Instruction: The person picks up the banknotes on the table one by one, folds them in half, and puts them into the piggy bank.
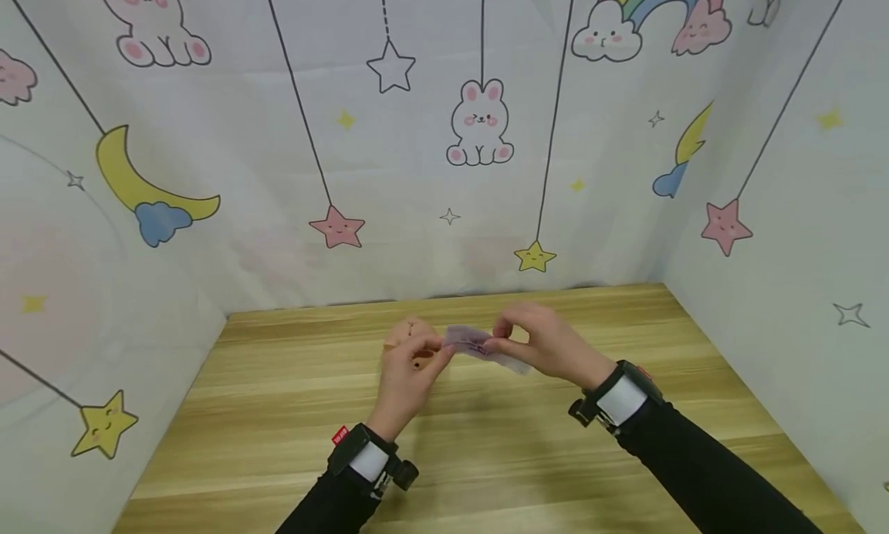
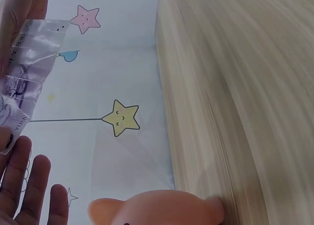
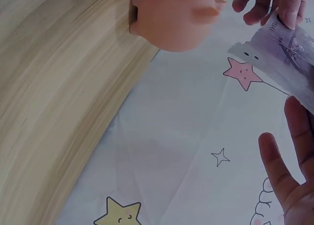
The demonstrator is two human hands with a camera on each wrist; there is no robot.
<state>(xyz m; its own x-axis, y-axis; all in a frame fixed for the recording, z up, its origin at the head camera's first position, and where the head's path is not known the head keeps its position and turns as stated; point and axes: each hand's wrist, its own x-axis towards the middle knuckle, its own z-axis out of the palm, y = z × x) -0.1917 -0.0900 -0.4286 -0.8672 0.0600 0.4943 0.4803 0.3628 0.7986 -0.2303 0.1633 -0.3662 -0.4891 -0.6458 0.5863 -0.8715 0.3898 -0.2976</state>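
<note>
A creased purple banknote (image 1: pixel 467 336) is held up above the table between both hands. My left hand (image 1: pixel 405 378) pinches its left end between thumb and fingers. My right hand (image 1: pixel 552 345) pinches it toward the other end, part of the note showing below the thumb. Folds and printed lettering show on the banknote (image 2: pixel 29 70) in the left wrist view. Just behind the left hand stands a peach-pink piggy bank (image 1: pixel 410 330), partly covered by that hand. The right wrist view shows the piggy bank (image 3: pixel 171 19) on the table, apart from the note.
The wooden table (image 1: pixel 292 410) carries the piggy bank near its back edge. A white cloth backdrop (image 1: pixel 417 264) printed with stars, rabbits and clouds rises along the back and both sides. A black wrist camera (image 1: pixel 364 457) is strapped on each wrist.
</note>
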